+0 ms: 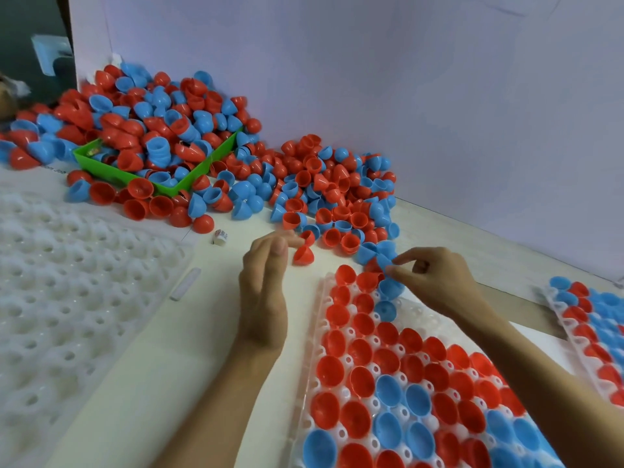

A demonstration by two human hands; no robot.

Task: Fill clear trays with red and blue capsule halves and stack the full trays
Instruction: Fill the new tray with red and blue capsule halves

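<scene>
Covering the white tabletop (216, 332) from largest to smallest: a big loose heap of red and blue plastic capsule halves (189, 130) spreads along the pale back wall, burying a shallow green plastic bin (199, 170) at upper left. A stack of empty clear dimpled trays (67, 298) fills the left side. At centre right lies the clear plastic tray being filled (315, 332), most of its pockets holding red and blue halves, open side up, with bare pockets left at its far right corner. Another filled clear tray (594, 319) sits at the right edge, well apart. The person's left hand (263, 292) hovers over the table beside the tray, fingers straight and relaxed, holding nothing, just beside a loose red capsule half (303, 255). The right hand (435, 282) pinches a blue capsule half (385, 261) between thumb and fingertips above the tray's far end.
</scene>
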